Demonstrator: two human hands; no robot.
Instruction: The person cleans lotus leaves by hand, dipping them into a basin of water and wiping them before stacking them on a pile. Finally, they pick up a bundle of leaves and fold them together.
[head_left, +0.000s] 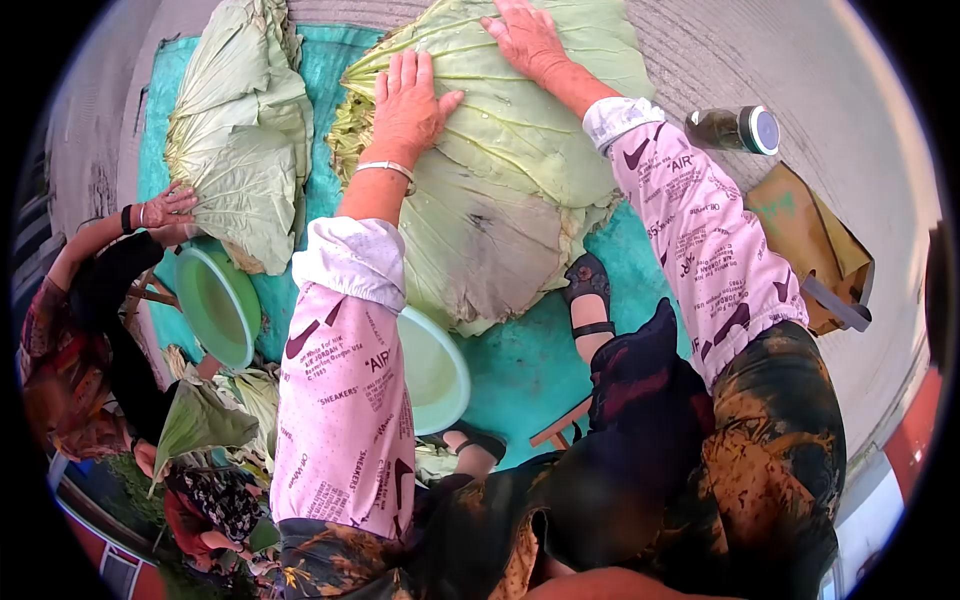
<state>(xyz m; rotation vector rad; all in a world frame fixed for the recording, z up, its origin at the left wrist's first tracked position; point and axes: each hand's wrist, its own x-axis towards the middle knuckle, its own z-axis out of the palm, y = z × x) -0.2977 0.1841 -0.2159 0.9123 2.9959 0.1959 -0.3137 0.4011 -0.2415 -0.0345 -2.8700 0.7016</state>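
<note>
A thick stack of large pale-green leaves with radiating veins, probably lotus leaves (520, 150), is spread on a teal sheet (500, 390) in front of me. My left hand (410, 108) lies flat on the left part of the stack, fingers stretched and thumb apart. Further right and higher up, my right hand (530, 42) rests palm down on the top leaf with its fingers extended. Neither hand grips anything. Brown, dried patches show on the lower leaves, and the stack's left edge is ragged and yellowish. A pale green basin (452, 375) sits partly behind my left sleeve.
On the left, a co-worker's hand (168, 207) touches a second leaf stack (245, 130) beside a green basin (247, 300). Loose leaves (205, 425) lie lower left, near another person. A lidded jar (735, 130) and a brown bag (810, 245) are on the right.
</note>
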